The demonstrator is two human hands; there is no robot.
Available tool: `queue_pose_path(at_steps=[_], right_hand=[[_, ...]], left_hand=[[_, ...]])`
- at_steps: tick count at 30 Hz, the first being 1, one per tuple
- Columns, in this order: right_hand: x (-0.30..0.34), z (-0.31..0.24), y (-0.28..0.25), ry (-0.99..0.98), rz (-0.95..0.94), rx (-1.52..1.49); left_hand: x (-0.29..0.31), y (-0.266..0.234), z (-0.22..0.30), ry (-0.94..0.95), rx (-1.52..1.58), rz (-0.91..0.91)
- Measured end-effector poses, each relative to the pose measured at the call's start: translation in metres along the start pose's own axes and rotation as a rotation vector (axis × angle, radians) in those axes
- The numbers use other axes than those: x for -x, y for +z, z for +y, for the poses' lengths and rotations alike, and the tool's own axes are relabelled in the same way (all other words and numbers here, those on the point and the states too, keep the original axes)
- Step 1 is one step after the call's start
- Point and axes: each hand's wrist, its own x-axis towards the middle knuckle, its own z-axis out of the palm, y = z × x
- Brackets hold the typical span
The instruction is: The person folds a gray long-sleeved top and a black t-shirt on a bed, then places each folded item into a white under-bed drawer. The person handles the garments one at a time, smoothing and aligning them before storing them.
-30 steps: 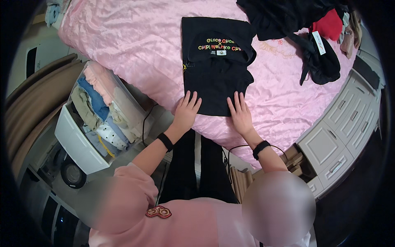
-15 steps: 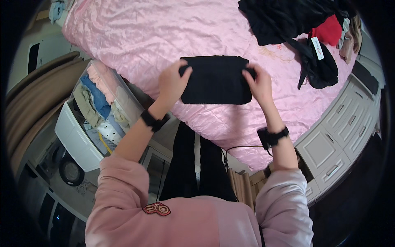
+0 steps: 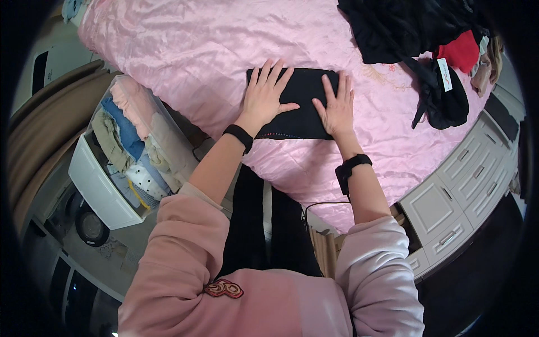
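Note:
A folded black garment lies flat as a rectangle on the pink bedspread. A row of small coloured dots runs along part of its near edge. Spread over its left side is my left hand, palm down, fingers pointing away and thumb out to the right. My right hand rests flat on the right side, its thumb and index finger apart from each other. Both palms cover parts of the cloth, and neither hand grips it.
At the far right of the bed lie a black garment pile, a red piece and a black item with a white tag. Left of the bed, an open drawer holds folded clothes. White cabinets stand at the right.
My hands have let go of the garment's side edges and moved inward onto its top, fingers now stretched flat. Dots now show along its near edge.

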Motion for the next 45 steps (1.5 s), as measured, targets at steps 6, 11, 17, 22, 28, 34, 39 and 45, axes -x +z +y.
queue_pose_path(at_steps=[6,11,17,22,28,34,39,45], right_hand=[[0.009,-0.008,-0.013,0.415,0.060,-0.397],[-0.001,-0.010,-0.049,0.601,-0.359,-1.158],[0.008,-0.054,-0.107,0.124,-0.527,-0.906],[0.032,-0.121,-0.108,-0.090,-0.236,-0.546],[0.093,-0.239,-0.091,0.574,-0.813,-1.494],[0.096,-0.364,-0.103,0.320,-1.242,-1.288],[0.117,-0.455,-0.106,0.361,-1.225,-1.142],[0.123,-0.526,-0.122,0.229,-1.259,-0.958]], left_hand=[[-0.030,-0.030,-0.002,-0.009,0.078,-0.174],[-0.054,-0.049,-0.006,0.073,0.287,-0.522],[0.045,-0.096,0.001,-0.069,0.716,-0.399],[0.176,-0.153,0.012,-0.366,1.033,-0.202],[0.302,-0.215,0.001,-0.802,1.588,0.159],[0.393,-0.244,-0.007,-1.002,1.773,0.504],[0.449,-0.258,-0.005,-1.032,1.958,0.858],[0.480,-0.275,-0.004,-1.041,1.882,1.064]])
